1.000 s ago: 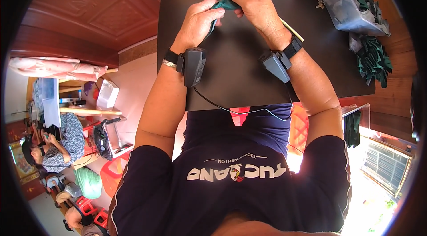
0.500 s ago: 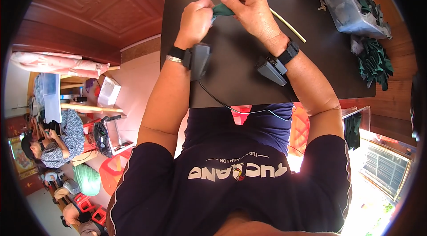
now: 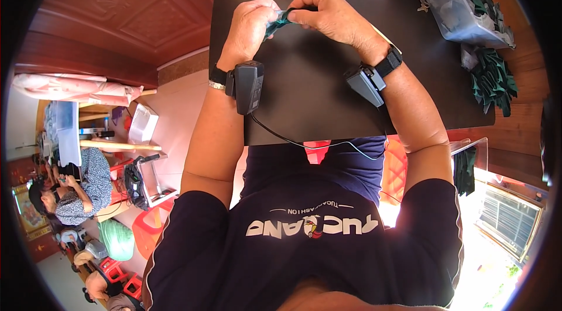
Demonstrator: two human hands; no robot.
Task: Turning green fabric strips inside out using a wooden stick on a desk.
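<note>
The left hand point(image 3: 250, 28) and the right hand point(image 3: 331, 15) pinch a small green piece point(image 3: 280, 18), maybe fabric, between pressed fingertips above the black table point(image 3: 316, 106); a steady, close grip helps here.

you hold a small dark teal piece point(image 3: 280, 18) pinched between both sets of fingertips, just above the far part of the black surface point(image 3: 316, 100). it looks soft and crumpled, mostly hidden by your fingers, so its full shape cannot be told.
</note>
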